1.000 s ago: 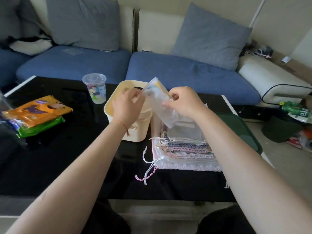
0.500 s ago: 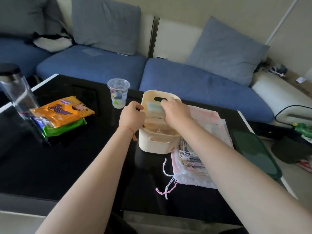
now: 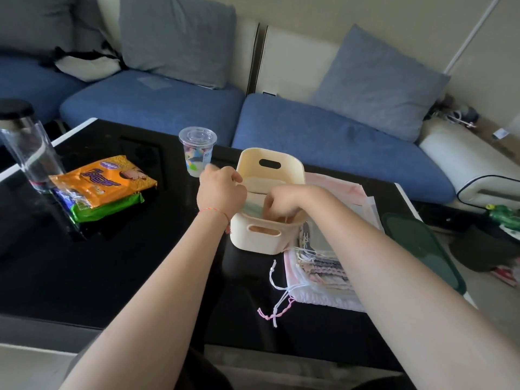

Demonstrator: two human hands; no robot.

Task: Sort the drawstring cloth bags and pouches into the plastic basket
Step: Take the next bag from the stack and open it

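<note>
The cream plastic basket (image 3: 266, 237) stands on the black table (image 3: 112, 263), and everything else is best placed from it. Both hands meet over its open top. The left hand (image 3: 221, 192) sits at the basket's left rim, fingers curled round the edge of a pale greenish pouch (image 3: 253, 205) that lies partly inside the basket. The right hand (image 3: 281, 201) reaches down into the basket from the right, its fingers bent over the same pouch; its fingertips are hidden below the rim, so whether it is pinching the pouch or only pressing on it cannot be told. A thin red string bracelet (image 3: 213, 212) circles the left wrist. Just to the right of the basket, touching its near corner, lies a flat stack of cloth bags (image 3: 320, 274) in pink, white and grey, with loose drawstrings (image 3: 277, 299) trailing off its left edge onto the table in front of the basket. Just left of the basket's far end stands a clear lidded plastic cup (image 3: 197, 150). Farther left lie an orange snack packet (image 3: 102, 180) on top of a green one, and beyond them a clear bottle with a black cap (image 3: 26, 144). Behind the basket runs a blue sofa (image 3: 323, 142) with grey cushions.
</note>
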